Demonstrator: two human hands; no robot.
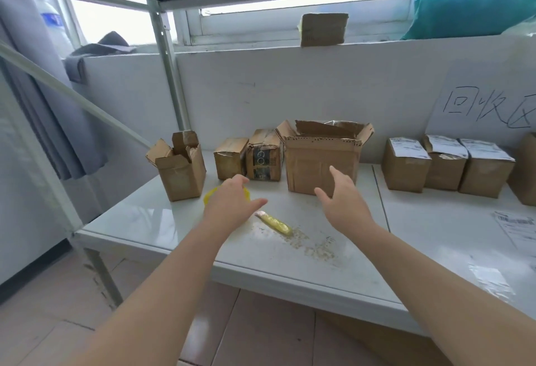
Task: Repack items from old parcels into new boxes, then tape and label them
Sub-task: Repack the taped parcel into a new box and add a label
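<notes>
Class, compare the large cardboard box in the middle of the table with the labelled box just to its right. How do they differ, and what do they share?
The large box stands open, flaps up; the labelled box is closed. The large box is wider and taller than the labelled box. The labelled box carries a white label on top; the large box shows none. Both are brown cardboard, upright on the white table.

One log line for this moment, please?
left hand: open, empty | right hand: open, empty | large open box: ahead of both | yellow cutter: on table
</notes>
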